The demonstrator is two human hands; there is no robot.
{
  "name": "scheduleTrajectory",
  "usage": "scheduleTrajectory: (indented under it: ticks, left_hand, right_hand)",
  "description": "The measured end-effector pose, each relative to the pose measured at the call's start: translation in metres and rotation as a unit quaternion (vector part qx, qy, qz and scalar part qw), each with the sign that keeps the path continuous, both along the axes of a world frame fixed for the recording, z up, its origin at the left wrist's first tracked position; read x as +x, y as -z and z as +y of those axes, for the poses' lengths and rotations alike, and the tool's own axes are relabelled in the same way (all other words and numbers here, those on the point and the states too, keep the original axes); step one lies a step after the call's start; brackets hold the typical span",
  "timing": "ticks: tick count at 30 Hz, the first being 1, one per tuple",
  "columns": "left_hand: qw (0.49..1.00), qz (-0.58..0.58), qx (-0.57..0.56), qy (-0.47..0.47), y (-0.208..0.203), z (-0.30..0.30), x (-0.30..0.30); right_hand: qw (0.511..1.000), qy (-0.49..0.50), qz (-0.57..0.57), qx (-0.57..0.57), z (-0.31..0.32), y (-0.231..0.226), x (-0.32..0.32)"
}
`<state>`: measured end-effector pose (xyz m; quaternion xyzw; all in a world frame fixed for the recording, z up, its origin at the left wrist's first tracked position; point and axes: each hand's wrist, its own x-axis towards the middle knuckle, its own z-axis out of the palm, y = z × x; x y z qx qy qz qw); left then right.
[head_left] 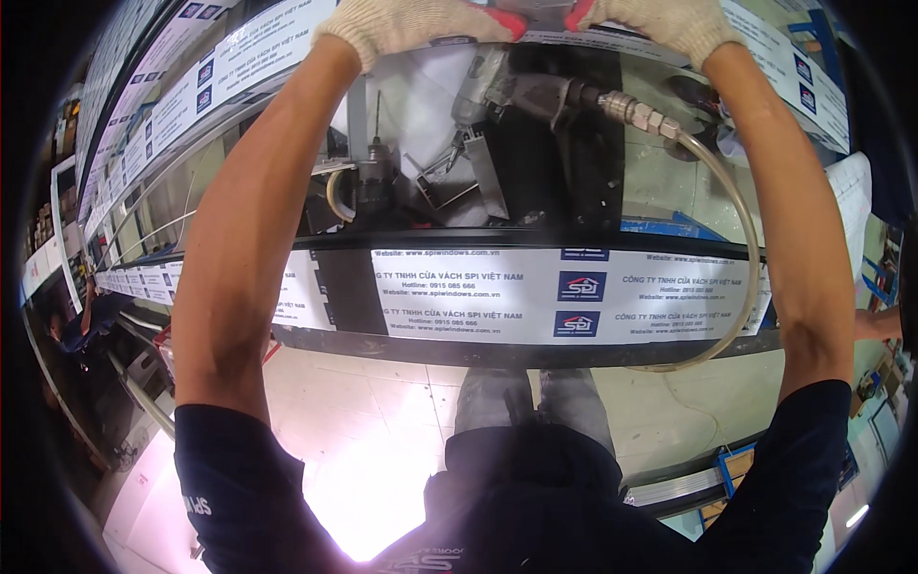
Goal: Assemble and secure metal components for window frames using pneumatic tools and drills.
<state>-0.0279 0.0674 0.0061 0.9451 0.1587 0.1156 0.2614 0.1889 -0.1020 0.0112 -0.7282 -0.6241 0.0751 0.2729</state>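
Both my hands wear cream knit gloves with red fingertips. At the top edge, my left hand (411, 27) and my right hand (665, 27) are closed on the far rail (612, 40) of a film-wrapped window frame, red thumbs pointing toward each other. My other fingers are mostly cut off by the picture's edge. Below them, inside the frame, lies an air tool (535, 98) with a brass-coloured fitting and a clear hose (734, 206) looping over the near rail (445, 316). A drill (373, 177) with a long bit stands below my left hand.
Beside the drill is a tape roll (337, 196); a metal bracket (486, 180) lies nearby. More film-wrapped profiles (215, 81) stretch along the left. A person (81, 330) is at the far left, and another person's arm (878, 325) shows at the right. Blue racks (734, 469) stand lower right.
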Motion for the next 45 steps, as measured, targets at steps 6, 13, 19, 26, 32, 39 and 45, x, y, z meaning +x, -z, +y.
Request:
scheduleTrajectory:
  ticks: [6, 13, 19, 26, 32, 39, 45]
  left_hand:
    - [0.997, 0.028, 0.074, 0.005, -0.012, -0.008, 0.009]
    - [0.973, 0.027, 0.23, -0.003, 0.0, -0.001, 0.004]
    - [0.974, 0.118, 0.192, -0.01, -0.018, -0.017, 0.007]
    - [0.973, 0.105, 0.205, -0.02, -0.013, -0.012, -0.015]
    - [0.994, -0.038, -0.063, -0.085, -0.053, -0.04, -0.053]
    - [0.96, -0.047, -0.199, -0.191, -0.137, -0.168, -0.304]
    - [0.536, 0.172, -0.616, -0.551, -0.067, -0.319, -0.521]
  right_hand:
    - [0.999, 0.025, -0.043, -0.005, -0.003, 0.008, 0.003]
    - [0.997, 0.008, -0.076, -0.023, 0.0, -0.002, 0.005]
    - [0.994, 0.042, 0.064, -0.076, -0.07, -0.043, -0.01]
    - [0.956, 0.229, 0.174, 0.066, -0.282, -0.109, -0.176]
    - [0.867, 0.429, 0.207, -0.148, -0.44, -0.071, -0.307]
    - [0.781, 0.507, 0.264, -0.251, -0.489, -0.031, -0.324]
    - [0.864, 0.324, 0.29, -0.255, -0.401, -0.039, -0.25]
